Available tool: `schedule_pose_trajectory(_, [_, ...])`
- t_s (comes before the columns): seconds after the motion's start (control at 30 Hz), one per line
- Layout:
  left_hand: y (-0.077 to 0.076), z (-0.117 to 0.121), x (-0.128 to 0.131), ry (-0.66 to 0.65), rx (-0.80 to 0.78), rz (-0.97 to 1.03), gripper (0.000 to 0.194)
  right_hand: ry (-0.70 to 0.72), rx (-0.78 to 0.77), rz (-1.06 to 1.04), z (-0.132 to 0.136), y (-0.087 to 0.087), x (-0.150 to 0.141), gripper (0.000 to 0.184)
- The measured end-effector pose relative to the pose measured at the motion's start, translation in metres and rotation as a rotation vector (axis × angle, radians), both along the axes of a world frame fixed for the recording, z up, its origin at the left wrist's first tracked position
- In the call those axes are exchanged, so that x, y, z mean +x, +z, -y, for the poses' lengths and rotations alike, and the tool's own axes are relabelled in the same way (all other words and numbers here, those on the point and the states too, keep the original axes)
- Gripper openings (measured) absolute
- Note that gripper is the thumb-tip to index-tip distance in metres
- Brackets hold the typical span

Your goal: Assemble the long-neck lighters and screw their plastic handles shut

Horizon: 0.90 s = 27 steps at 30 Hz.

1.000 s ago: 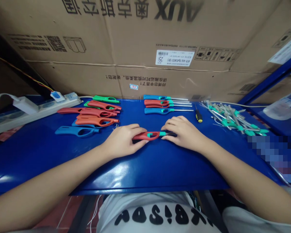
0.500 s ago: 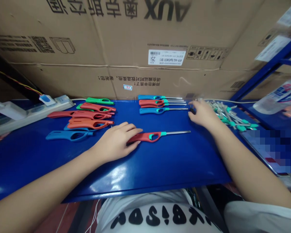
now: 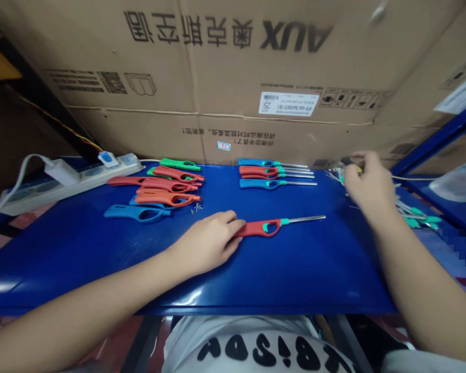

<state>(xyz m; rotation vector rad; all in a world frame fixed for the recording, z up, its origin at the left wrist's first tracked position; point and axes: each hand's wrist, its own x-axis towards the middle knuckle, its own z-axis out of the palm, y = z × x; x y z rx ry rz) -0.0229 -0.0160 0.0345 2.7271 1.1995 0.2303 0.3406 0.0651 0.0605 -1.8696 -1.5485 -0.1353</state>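
Note:
My left hand [image 3: 212, 242] lies on the blue table [image 3: 279, 274], fingers closed on the grip end of a red stick lighter [image 3: 264, 227]. The lighter has a teal trigger and a metal tube pointing right. My right hand [image 3: 367, 184] is lifted near the back right, fingers pinched on a small black and yellow screwdriver [image 3: 350, 161], only partly visible. Below that hand lies a pile of metal tubes with teal tips [image 3: 415, 216].
Three assembled lighters [image 3: 274, 173] lie in a row at the back centre. A heap of red, blue and green lighter handles [image 3: 159, 189] sits at the back left. A white power strip [image 3: 73, 176] lies further left. Cardboard boxes [image 3: 233, 77] wall off the back.
My right hand let go of the lighter's tube, reached to the back right, and lifted the screwdriver off the table. My left hand has stayed on the red lighter.

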Motion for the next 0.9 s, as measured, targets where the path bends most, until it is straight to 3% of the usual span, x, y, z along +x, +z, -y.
schedule_pose_trajectory(0.07, [-0.004, 0.006, 0.003, -0.033, -0.012, 0.034, 0.036, 0.079, 0.109, -0.270, 0.010, 0.013, -0.021, 0.024])
schedule_pose_trajectory(0.17, [-0.007, 0.011, 0.005, -0.073, -0.022, 0.056, 0.041, 0.480, -0.072, -0.631, 0.027, 0.022, -0.064, 0.024])
schedule_pose_trajectory(0.23, [-0.007, 0.012, 0.006, -0.085, -0.024, 0.062, 0.042, 0.659, -0.225, -0.649, 0.034, 0.019, -0.093, 0.030])
schedule_pose_trajectory(0.3, [-0.007, 0.012, 0.006, -0.089, -0.021, 0.057, 0.041, 0.742, -0.322, -0.571, 0.038, 0.012, -0.116, 0.026])
schedule_pose_trajectory(0.57, [-0.013, 0.003, 0.004, -0.108, -0.129, 0.186, 0.032, 0.863, -0.488, -0.569, 0.028, -0.019, -0.168, 0.023])
schedule_pose_trajectory(0.9, [-0.013, 0.001, 0.004, -0.106, -0.166, 0.219, 0.032, 0.956, -0.358, -0.543, 0.017, -0.032, -0.183, 0.015])
